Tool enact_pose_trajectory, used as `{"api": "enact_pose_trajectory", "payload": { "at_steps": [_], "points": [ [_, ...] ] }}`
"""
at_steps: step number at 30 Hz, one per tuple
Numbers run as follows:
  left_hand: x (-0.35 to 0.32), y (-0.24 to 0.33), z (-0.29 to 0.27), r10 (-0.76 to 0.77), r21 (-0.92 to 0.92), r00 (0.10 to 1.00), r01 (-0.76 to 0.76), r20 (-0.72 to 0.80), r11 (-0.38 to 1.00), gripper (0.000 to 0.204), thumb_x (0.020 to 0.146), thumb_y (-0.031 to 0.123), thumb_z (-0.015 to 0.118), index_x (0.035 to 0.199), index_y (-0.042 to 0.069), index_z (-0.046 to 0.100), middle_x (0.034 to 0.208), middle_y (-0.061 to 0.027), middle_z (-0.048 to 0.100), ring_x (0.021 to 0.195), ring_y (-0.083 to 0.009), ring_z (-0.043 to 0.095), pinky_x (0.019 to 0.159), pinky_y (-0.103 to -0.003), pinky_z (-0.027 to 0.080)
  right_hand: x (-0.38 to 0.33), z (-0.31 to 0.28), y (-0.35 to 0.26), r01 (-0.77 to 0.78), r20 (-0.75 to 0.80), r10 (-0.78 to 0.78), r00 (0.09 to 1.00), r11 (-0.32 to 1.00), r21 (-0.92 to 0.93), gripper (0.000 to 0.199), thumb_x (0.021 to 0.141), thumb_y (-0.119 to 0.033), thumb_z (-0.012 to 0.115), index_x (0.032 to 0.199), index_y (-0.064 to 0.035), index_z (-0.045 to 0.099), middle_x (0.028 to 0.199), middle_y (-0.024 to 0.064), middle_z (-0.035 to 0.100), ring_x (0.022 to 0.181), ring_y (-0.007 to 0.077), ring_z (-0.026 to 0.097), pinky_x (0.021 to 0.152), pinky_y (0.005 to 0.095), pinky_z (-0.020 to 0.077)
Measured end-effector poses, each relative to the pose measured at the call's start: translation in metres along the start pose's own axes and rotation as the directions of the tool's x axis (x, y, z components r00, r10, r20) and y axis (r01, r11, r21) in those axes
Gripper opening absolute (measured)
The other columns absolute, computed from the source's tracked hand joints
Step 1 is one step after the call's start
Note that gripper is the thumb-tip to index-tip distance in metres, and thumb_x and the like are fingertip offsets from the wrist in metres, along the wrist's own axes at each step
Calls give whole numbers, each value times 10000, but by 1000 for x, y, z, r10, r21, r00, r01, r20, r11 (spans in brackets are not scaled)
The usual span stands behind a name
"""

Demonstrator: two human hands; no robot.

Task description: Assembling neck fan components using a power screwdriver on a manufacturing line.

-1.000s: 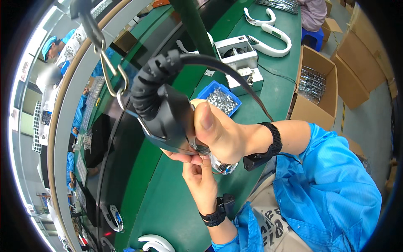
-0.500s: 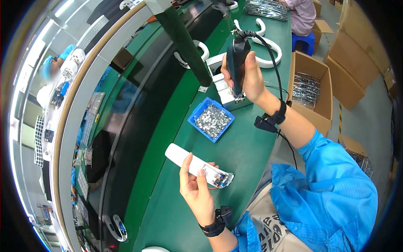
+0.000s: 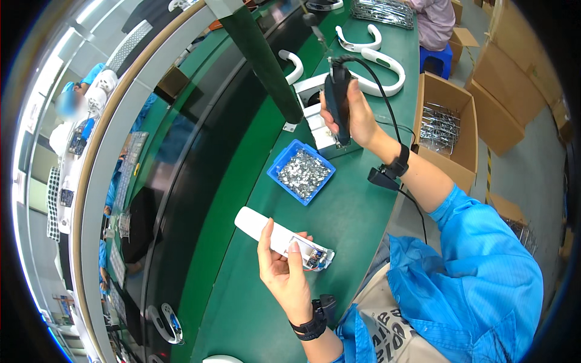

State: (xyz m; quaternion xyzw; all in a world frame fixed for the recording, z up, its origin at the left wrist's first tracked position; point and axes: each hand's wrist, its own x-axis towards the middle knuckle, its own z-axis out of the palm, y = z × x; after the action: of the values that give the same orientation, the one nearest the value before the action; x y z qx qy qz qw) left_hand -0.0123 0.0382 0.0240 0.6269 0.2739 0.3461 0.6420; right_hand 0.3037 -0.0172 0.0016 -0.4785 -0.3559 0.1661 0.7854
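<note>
Two hands are occupied: a white curved housing [image 3: 279, 237] is cradled in the left hand [image 3: 284, 272] above the green desk [image 3: 339, 212], open end exposed; beyond the blue screw tray [image 3: 301, 172], a black electric screwdriver [image 3: 338, 103] is gripped upright by the right hand [image 3: 357, 115]

Left hand [image 3: 283, 272] palm up, fingers curled; right hand [image 3: 354, 115] raised, fist closed, arm extended.

The left hand [image 3: 284, 272] covers the middle of the white curved part [image 3: 261, 228]; its open end's insides are too small to read. The right hand [image 3: 354, 115] hides the black power screwdriver [image 3: 338, 100] grip. At eleven o'clock, a distant person [image 3: 75, 103] is blurred.
</note>
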Motion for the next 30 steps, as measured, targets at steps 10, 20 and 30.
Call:
{"api": "enact_pose_trajectory", "payload": {
  "at_steps": [10,20,30],
  "points": [
    [6,-6,-4,2,8,999,-2,51,1000,588,1018,-16,653,1577,19,474,1111,-182,755,969,-207,753,843,-336,618,-32,94,-84,43,156,-131,979,882,470,969,990,-890,125,972,-26,562,685,88,564,495,154,526,499,290,473],
    [5,-3,-9,-59,-28,994,62,90,998,594,995,-55,686,1559,-17,504,1227,-118,717,1097,-160,707,915,-290,577,-57,161,-92,-87,355,-123,927,849,521,1123,821,-1046,200,980,10,547,651,93,586,495,143,557,458,274,481],
    [5,-13,-9,-1,-39,997,4,79,999,504,997,-21,700,1479,-40,552,1200,-108,726,1076,-152,707,917,-303,574,-63,164,-79,-145,431,-132,893,821,552,982,907,-956,201,1109,-72,579,809,76,600,624,118,565,532,250,480]
  ]
}}
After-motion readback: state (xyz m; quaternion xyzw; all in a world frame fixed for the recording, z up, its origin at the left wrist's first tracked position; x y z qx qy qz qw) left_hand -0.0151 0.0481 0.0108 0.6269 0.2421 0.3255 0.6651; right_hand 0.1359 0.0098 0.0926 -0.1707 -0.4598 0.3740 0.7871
